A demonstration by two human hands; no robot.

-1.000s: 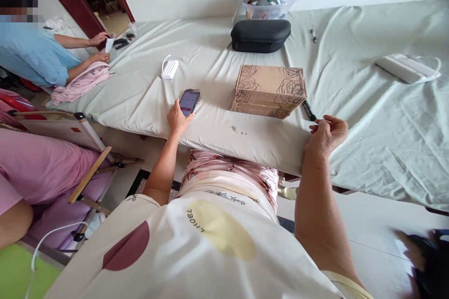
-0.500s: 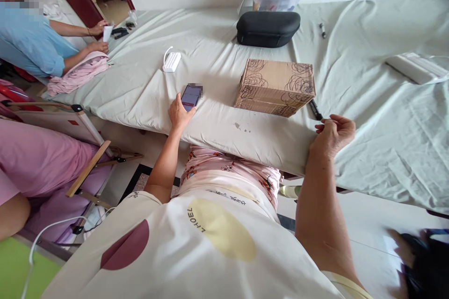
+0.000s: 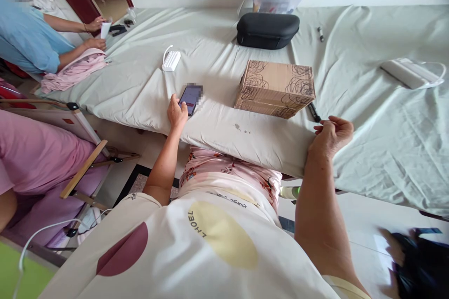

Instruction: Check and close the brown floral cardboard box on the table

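Observation:
My left hand (image 3: pixel 176 114) rests on the grey sheet (image 3: pixel 217 56) at the near edge, its fingers touching a lit phone (image 3: pixel 190 98) that lies flat. My right hand (image 3: pixel 332 133) is at the sheet's edge to the right, its fingers curled loosely with nothing visible in them. A black marker (image 3: pixel 313 112) lies just ahead of it. A brown cardboard box with scribbled swirls (image 3: pixel 276 87) sits between my hands.
A black oval case (image 3: pixel 267 31), a clear tub of items (image 3: pixel 277 2), a small white device (image 3: pixel 171 60) and a white pack with a cord (image 3: pixel 411 73) lie farther back. A person in blue (image 3: pixel 31 37) handles pink cloth (image 3: pixel 73 72) at left.
My left hand has shifted slightly on the phone, fingers drawn in over its near end. The view has tilted a little; my right hand stays in place.

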